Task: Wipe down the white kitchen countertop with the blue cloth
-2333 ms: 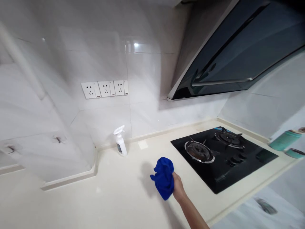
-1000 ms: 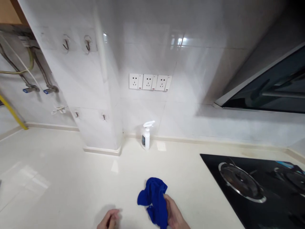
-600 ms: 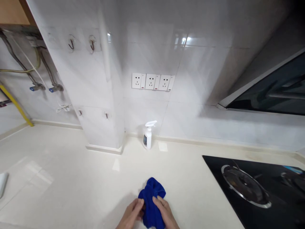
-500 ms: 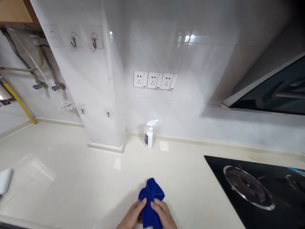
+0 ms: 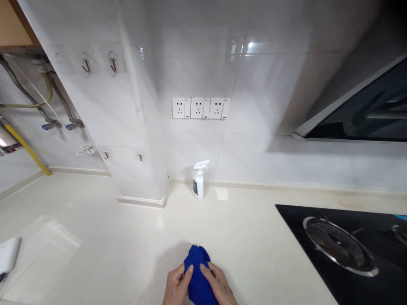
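From the head camera, the left hand (image 5: 177,286) and the right hand (image 5: 217,285) meet at the bottom edge of the picture, both closed on a bunched blue cloth (image 5: 197,275) that sits between them just over the cream countertop (image 5: 95,250). Fingers of each hand press into the cloth from either side; whether the cloth rests on the counter or is lifted slightly off it is hard to tell from this angle. Further back, against the tiled wall (image 5: 197,63), a white spray bottle (image 5: 198,181) stands upright (well apart from the hands). Above it are three wall sockets (image 5: 200,107). To the right lies a black gas hob (image 5: 346,250), with the range hood (image 5: 359,114) above.
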Available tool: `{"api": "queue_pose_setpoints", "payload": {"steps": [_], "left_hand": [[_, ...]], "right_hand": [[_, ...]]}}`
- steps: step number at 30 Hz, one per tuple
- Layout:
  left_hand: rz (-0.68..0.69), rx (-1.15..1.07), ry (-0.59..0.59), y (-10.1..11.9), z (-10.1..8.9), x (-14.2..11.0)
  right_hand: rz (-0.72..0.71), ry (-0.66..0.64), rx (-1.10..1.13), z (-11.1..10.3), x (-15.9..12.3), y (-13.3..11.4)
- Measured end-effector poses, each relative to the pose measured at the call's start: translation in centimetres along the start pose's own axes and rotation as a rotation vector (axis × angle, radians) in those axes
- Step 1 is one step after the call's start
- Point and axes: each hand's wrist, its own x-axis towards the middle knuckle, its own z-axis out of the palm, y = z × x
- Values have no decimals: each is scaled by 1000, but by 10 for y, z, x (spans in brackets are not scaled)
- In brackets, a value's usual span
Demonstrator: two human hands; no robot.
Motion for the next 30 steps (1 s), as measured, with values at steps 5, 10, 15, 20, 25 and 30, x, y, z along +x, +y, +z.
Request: {"api": "queue_pose_setpoints", "payload": {"steps": [5, 10, 15, 20, 25, 30], "left_hand": [[68, 91, 145, 34, -28, 9], [227, 98, 299, 98, -64, 18], [139, -53, 268, 132, -68, 21], [30, 85, 132, 133, -71, 25], [110, 748, 241, 112, -85, 27], [95, 1083, 227, 92, -94, 45]], "right_hand": [[-248, 146, 14, -1, 5, -44], [-362, 248, 177, -22, 9, -102], [-604, 301, -129, -14, 0, -150], [-718, 271, -379, 0, -8, -172], [-649, 168, -409, -3, -6, -159], [-578, 155, -436, 2, 9, -147]]}}
